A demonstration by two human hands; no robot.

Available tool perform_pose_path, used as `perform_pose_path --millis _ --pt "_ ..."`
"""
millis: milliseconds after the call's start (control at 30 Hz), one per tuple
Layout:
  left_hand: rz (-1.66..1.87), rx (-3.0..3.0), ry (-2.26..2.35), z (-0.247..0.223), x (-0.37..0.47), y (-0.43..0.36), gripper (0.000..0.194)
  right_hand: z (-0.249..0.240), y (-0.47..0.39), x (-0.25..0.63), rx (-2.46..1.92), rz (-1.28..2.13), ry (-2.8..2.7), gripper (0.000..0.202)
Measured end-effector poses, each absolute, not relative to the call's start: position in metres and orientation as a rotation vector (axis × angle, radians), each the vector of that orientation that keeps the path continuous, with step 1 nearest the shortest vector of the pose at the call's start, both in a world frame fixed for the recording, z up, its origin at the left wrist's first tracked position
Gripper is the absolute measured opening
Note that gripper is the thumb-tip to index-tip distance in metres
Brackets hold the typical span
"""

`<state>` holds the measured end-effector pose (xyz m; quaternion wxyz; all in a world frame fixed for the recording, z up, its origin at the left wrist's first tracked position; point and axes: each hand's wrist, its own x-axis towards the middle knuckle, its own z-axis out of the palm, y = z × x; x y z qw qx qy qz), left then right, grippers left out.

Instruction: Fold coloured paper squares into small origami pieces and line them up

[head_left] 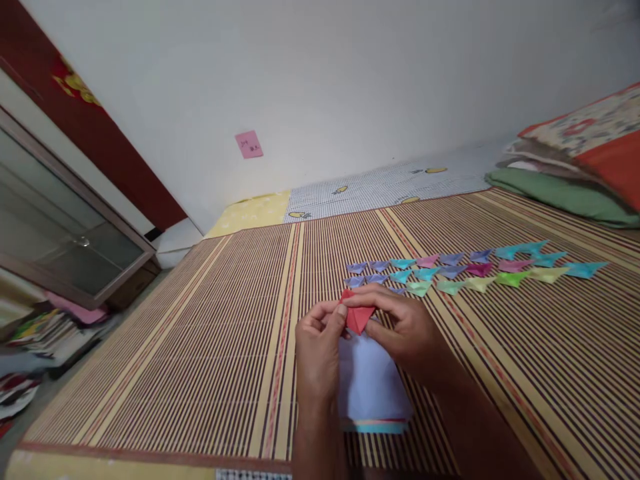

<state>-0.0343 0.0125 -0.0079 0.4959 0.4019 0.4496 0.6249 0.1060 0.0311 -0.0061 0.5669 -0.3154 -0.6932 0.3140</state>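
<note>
Pinching a small, folded, bright-red paper piece point(358, 320) at opposite sides with the bare left hand point(323, 332) and bare right hand point(406, 327). Holding it at the far end of a pale-blue-topped paper stack point(374, 383), pointing one tip back along the stack; partly obscuring its long axis.

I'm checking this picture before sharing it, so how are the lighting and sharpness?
Head view: the wall is brightest around the pink note, dimmer toward the upper right; same view: the right forearm is darker toward the bottom edge; same view: the red paper shows a crease, while the books at far left look blurred.
</note>
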Motion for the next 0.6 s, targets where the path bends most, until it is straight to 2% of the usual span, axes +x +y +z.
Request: perform_pose_path --millis 100,200,333,600 --pt "1.62 0.932 1.061 -0.005 -0.033 0.01 0.026 -0.01 0.032 0.105 -0.769 0.748 -1.56 0.022" --pt "1.61 1.119 1.05 0.001 -0.033 0.007 0.014 -0.013 0.034 0.106 -0.785 0.758 -1.503 0.018" --pt "1.496 1.216 0.969 0.006 -0.034 0.005 0.008 -0.014 0.035 0.109 -0.769 0.772 -1.474 0.017" --pt "1.642 1.066 1.009 -0.001 -0.037 0.009 0.011 -0.018 0.037 0.113 -0.772 0.743 -1.494 0.02"
